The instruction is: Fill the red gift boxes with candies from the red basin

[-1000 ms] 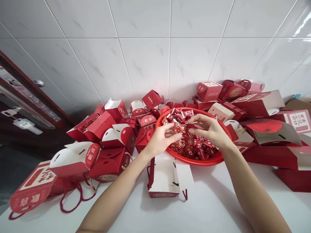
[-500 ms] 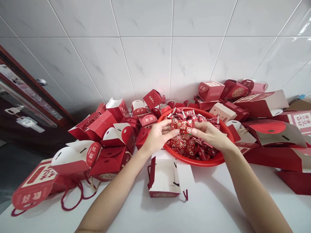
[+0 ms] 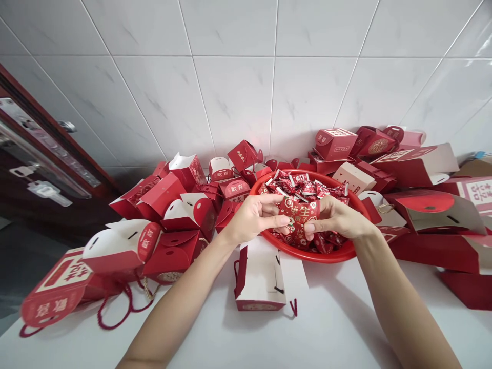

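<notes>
Over a red basin [image 3: 346, 256] full of small wrapped packets, a red packet with gold characters [image 3: 300, 211] is stretched between my two hands. My left hand [image 3: 259, 218] pinches its left side, thumb in front. The right side is gripped by the thumb and fingers of my right hand [image 3: 338, 218]. More red packets [image 3: 323, 245] lie in the basin just below the hands. In front of the basin's left part stands an open box [image 3: 261, 307], red outside and white inside, with dark cord ends showing.
Red and white gift boxes [image 3: 115, 251] crowd the left of the white table [image 3: 307, 338], some with cord handles. More boxes [image 3: 430, 253] are piled at the right and along the tiled wall [image 3: 234, 92]. A dark red door with keys [image 3: 48, 190] is at far left.
Both hands have moved slightly lower and to the right with the packet, which is now nearer the packets in the basin. The view has shifted slightly.
</notes>
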A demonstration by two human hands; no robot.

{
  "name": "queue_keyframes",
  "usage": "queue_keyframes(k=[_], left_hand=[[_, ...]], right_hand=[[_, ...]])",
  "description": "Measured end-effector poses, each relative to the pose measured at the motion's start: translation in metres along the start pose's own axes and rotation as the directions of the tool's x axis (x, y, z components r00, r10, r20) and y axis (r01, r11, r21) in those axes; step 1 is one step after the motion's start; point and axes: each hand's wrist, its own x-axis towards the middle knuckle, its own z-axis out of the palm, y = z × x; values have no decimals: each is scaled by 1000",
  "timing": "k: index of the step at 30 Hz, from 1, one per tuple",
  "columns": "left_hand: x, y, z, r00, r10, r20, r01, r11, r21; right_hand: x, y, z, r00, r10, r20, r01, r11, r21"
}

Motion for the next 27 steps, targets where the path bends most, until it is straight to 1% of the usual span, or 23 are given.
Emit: queue_keyframes(k=[2,3,7,9,11,13,17,19,22,24,27], left_hand=[[0,0,1,1000,17,-6,-17,1000,-2],[0,1,2,999,29,-13,-28,999,22],[-2,4,7,998,68,-2,-66,981,182],[-3,5,9,995,100,10,-100,965,244],[-3,5,10,992,126,15,-126,953,276],[-3,6,10,991,136,3,-131,953,274],[-2,8,6,985,162,-53,-142,950,277],[-2,8,5,980,181,-79,-152,946,285],[0,6,5,972,200,-123,-161,949,270],[1,3,6,966,204,-158,-165,960,228],[3,-2,6,965,193,-179,-175,978,115]], right_hand=[[-2,-2,1,999,-11,-31,10,999,-36],[-3,-2,2,999,-9,-53,5,998,-64],[-6,-3,5,996,17,-90,-33,982,-184],[-6,-3,7,992,-18,-122,-13,968,-252],[-5,-2,8,982,-81,-172,25,952,-306],[-2,-1,9,968,-126,-217,50,943,-328],[1,-1,11,942,-162,-293,60,943,-328],[2,-1,12,935,-184,-304,79,942,-326],[2,-1,13,937,-193,-291,94,942,-321],[2,0,14,935,-195,-297,100,947,-305],[2,1,15,923,-220,-317,131,952,-277]])
